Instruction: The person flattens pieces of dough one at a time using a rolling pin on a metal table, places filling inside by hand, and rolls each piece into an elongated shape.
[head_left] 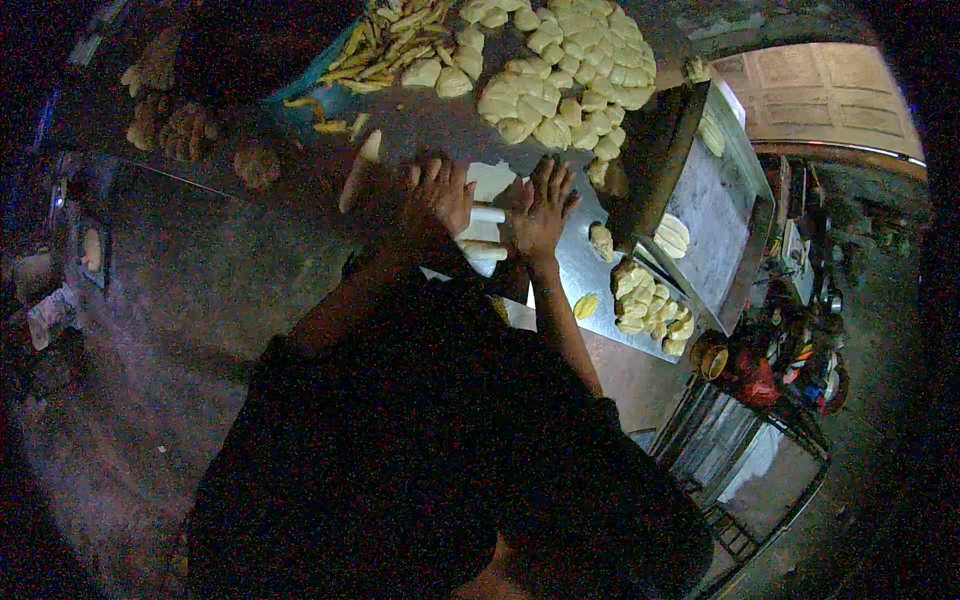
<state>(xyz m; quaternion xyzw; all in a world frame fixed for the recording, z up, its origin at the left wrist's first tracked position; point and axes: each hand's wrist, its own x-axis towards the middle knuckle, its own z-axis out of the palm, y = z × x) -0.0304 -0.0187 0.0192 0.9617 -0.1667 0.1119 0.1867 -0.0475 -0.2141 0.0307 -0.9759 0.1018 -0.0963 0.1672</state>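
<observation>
Both my hands are over a metal worktable (572,250). My left hand (440,192) lies palm down with its fingers stretched forward, at the left end of a pale cylinder (487,214). At the cylinder's other end my right hand (545,208) is flat, its fingers a little spread. I cannot tell whether this cylinder is rolled dough or a rolling pin. A thin pale dough sheet (492,180) reaches out ahead of it. Nearer me is a second pale roll (483,251). My palms hide the cylinder's ends.
Many dough pieces (590,60) are heaped at the far side, beside yellowish strips (395,40). More dough pieces (650,300) lie at the right edge. A metal tray (705,215) holds a ridged dough piece (671,237). A wire rack (750,470) stands at lower right.
</observation>
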